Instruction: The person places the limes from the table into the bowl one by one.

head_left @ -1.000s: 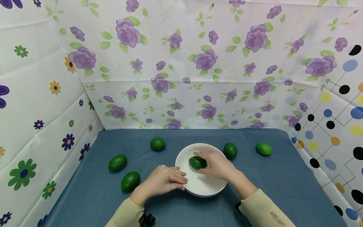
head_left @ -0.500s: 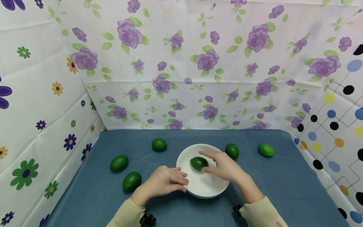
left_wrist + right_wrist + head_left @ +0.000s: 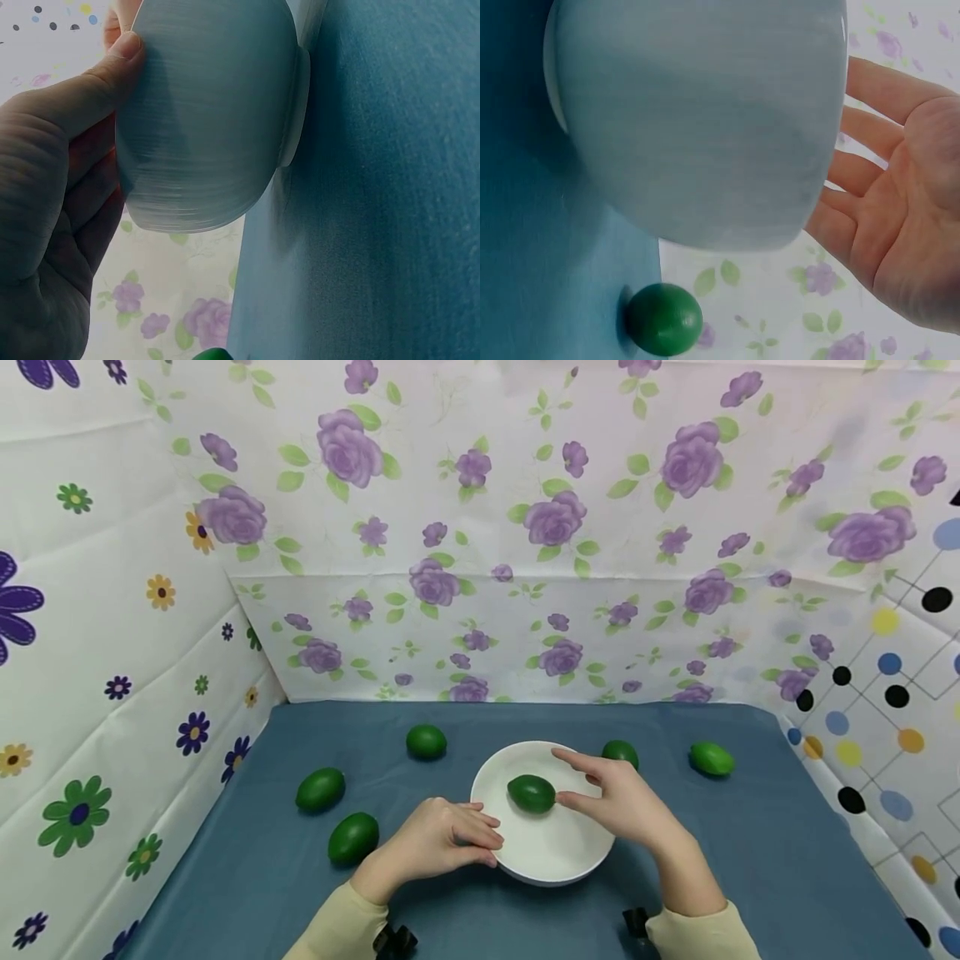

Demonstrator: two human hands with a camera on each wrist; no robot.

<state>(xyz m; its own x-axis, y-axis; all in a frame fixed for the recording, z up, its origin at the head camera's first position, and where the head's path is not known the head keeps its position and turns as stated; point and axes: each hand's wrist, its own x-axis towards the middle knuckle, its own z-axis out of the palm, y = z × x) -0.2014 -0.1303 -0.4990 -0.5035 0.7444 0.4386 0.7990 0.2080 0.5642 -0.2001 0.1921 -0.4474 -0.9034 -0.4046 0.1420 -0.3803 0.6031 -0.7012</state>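
Observation:
A white bowl (image 3: 558,856) stands on the blue cloth, with one dark green, lime-like fruit (image 3: 532,794) lying inside it. At the bowl's left rim my left hand (image 3: 438,839) holds on; the left wrist view shows its thumb (image 3: 112,64) against the outer wall near the rim, fingers partly hidden. My right hand (image 3: 626,797) hovers over the bowl's right side, thumb and fingers spread, holding nothing. Its thumb tip is close to the fruit's right end; whether they touch I cannot tell. In the right wrist view the bowl wall (image 3: 705,127) hides the fingertips.
Left of the bowl lie three more green fruits: one at the back (image 3: 426,742), one farther left (image 3: 320,790) and one near my left wrist (image 3: 353,839). Behind my right hand sits another fruit (image 3: 621,753), and a lighter one (image 3: 711,759) lies farther right. Patterned cloth walls (image 3: 480,610) enclose the table.
My right hand has let go of the fruit in the bowl and drawn back to the right, its fingers spread wider. The left hand stays at the rim. The whole view shifts slightly.

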